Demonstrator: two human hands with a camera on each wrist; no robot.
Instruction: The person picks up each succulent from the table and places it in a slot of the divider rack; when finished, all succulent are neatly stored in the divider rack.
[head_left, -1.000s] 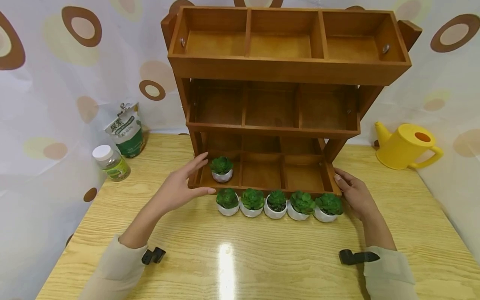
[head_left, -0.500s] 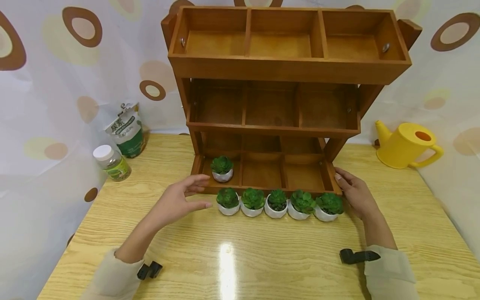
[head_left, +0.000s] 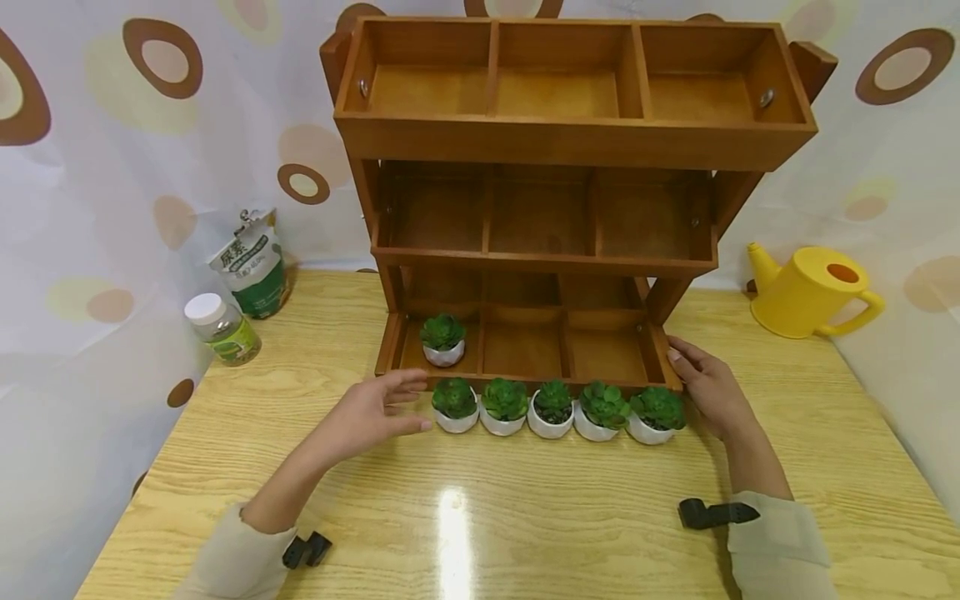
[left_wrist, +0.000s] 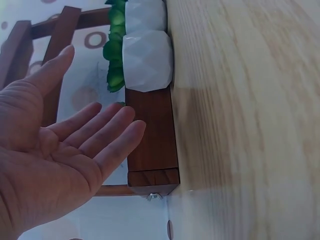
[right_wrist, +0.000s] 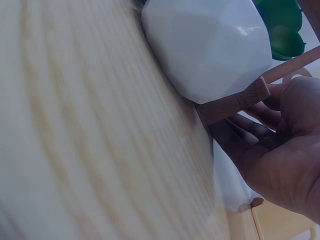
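Observation:
In the head view, my left hand [head_left: 378,417] is held with fingers spread and nothing between them, just left of the leftmost front potted succulent [head_left: 455,405]. The left wrist view shows that palm open, its fingertips overlapping the shelf's front board [left_wrist: 150,135] beside a white faceted pot [left_wrist: 147,62]. My right hand [head_left: 708,387] grips the lower right end of the wooden plant shelf [head_left: 577,142], thumb at the top edge and fingers along the outer side. In the right wrist view the right hand [right_wrist: 285,150] is at that corner, close to a white pot [right_wrist: 205,45].
Several potted succulents line the front of the shelf; another succulent [head_left: 442,340] sits in the bottom left compartment. A yellow watering can [head_left: 810,292] stands at right. At left are a white-capped jar [head_left: 223,329] and a green-and-white bag [head_left: 255,267]. A patterned cloth [head_left: 75,250] hangs behind.
My left hand has come back from beside the succulent in the bottom left compartment, down toward the front row's left end. The right hand stays at the shelf's right end.

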